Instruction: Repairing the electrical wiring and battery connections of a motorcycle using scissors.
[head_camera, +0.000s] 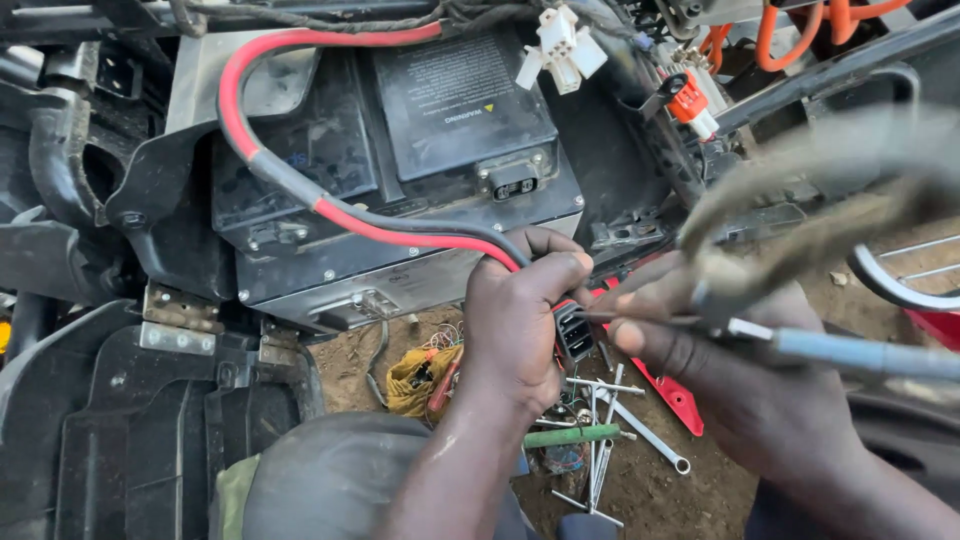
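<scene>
Fingers of the left hand (520, 320) curl around a black plastic connector (574, 332); right hand (700, 350) pinches a thin metal probe (640, 318) against it.

The single head camera looks steeply down from close above the black battery box (400, 170), facing it; dirt ground with tools (610, 430) lies below the box.

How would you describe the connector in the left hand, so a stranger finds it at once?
Start at the big black battery box. Follow its red and black cable down into the left hand. The black rectangular plug there is the only connector being held; the white ones hang above.
</scene>
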